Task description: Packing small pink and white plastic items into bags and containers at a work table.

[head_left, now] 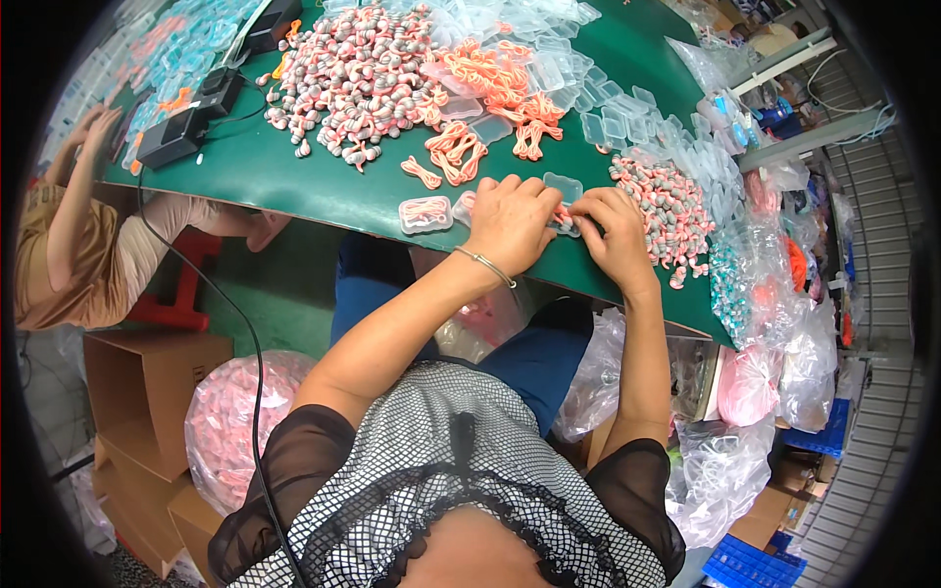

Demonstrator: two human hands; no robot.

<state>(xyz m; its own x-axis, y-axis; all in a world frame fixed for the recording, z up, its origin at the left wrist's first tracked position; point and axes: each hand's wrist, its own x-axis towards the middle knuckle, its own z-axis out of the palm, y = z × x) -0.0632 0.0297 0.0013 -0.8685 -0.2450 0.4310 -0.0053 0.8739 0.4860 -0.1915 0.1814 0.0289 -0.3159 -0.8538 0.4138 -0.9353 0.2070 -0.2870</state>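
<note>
Both forearms reach up to the green desk (294, 176), left hand (510, 223) and right hand (616, 235) pinching a small clear case (566, 218) at its near edge, earplug heaps (353, 73) beyond, a filled case (425, 214) just left.

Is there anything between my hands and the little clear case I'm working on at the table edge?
Nothing visible. Left hand and right hand both rest right on the clear case at the near edge of the green table, their fingers covering most of it. A filled case lies apart, to the left.

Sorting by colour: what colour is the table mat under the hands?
Dark green mat, clearest in the head view.
</note>
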